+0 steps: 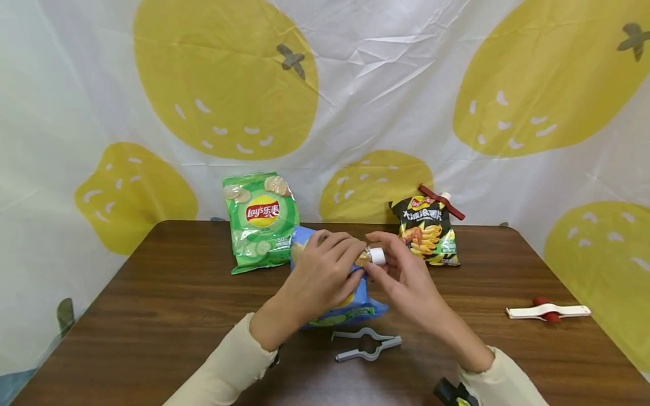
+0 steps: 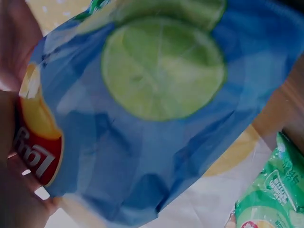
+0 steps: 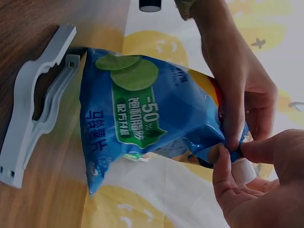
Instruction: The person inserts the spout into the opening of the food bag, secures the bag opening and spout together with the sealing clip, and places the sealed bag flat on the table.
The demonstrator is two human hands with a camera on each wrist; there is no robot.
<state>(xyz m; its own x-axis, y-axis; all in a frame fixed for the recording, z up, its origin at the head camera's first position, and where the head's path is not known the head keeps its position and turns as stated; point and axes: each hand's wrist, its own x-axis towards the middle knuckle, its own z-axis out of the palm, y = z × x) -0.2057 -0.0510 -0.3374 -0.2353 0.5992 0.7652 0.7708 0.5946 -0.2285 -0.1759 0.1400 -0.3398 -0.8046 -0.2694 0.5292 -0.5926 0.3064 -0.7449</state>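
Note:
My left hand [image 1: 327, 268] grips the upper part of a blue Lay's chip bag [image 3: 137, 114], its fingers curled over the bunched top. Out of that top sticks a spout with a white cap [image 1: 377, 256], pointing right. Thumb and fingers of my right hand [image 1: 406, 276] pinch the bag's edge right by the cap, as the right wrist view shows. In the left wrist view the bag's lime picture [image 2: 164, 69] fills most of the frame. A grey bag clip [image 1: 367, 344] lies spread apart on the table in front of the bag.
A green Lay's bag [image 1: 261, 223] stands at the back left of the brown table [image 1: 167, 293]. At the back right is a black chip bag [image 1: 426, 237] with a red clip [image 1: 440, 201] on its top corner. A white clip [image 1: 569, 310] with a red part lies at the right.

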